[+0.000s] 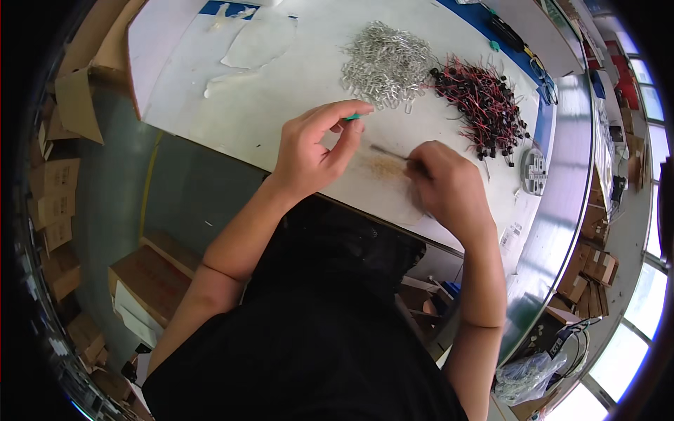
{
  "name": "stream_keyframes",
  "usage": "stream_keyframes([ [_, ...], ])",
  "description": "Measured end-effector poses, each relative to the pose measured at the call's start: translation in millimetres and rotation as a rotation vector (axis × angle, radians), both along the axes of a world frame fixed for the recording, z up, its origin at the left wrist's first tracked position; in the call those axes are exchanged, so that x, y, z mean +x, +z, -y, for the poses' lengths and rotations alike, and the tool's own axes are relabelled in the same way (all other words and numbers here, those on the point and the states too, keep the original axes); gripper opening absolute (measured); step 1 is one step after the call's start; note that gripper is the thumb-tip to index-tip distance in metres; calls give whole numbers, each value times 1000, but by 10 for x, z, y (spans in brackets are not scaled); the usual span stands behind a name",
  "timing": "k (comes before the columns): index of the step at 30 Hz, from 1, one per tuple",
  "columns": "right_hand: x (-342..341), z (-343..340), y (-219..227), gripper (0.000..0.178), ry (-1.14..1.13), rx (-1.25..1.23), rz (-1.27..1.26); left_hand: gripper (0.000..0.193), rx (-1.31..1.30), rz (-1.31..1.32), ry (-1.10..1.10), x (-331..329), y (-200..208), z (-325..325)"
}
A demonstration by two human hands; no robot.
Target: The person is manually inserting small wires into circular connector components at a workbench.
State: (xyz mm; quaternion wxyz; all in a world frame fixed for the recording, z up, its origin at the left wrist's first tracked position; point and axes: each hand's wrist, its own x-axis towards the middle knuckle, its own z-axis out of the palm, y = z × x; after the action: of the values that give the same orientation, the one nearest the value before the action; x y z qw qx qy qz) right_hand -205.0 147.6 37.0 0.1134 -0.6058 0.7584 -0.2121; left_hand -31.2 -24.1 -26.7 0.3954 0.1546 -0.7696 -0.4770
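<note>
My left hand (pixel 312 144) is raised over the white table, thumb and forefinger pinched on a small green piece (pixel 353 117). To its right, my right hand (pixel 449 186) is curled, its fingers smeared by motion. A thin dark stick-like tool (pixel 387 151) juts from those fingers toward the left hand; its exact kind is too blurred to tell. Beyond my hands lies a heap of small silver bent-wire clips (pixel 387 63). Right of that heap is a tangled pile of small black parts with red and black wires (pixel 481 102).
The white table (pixel 246 126) has a brownish patch (pixel 382 166) between my hands. A grey rounded device (pixel 533 172) sits near its right edge. A black-and-yellow tool (pixel 509 31) lies on the blue strip at the back. Cardboard boxes (pixel 151 281) stand on the floor at left.
</note>
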Motion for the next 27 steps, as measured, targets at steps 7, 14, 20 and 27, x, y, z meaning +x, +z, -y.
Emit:
stream_keyframes([
  [7,-256,-466,135,19,-712,-54,558,68,-166,123,-263,-214,234,-427],
  [14,-355,-560,44,24,-826,-112,622,103,-220,279,-405,-576,175,-748],
  [20,-419,-622,-54,26,-821,-64,628,99,-256,292,-415,-623,70,-810],
  [27,-364,-554,-69,26,-782,-37,600,98,-210,306,-446,-589,108,-811],
])
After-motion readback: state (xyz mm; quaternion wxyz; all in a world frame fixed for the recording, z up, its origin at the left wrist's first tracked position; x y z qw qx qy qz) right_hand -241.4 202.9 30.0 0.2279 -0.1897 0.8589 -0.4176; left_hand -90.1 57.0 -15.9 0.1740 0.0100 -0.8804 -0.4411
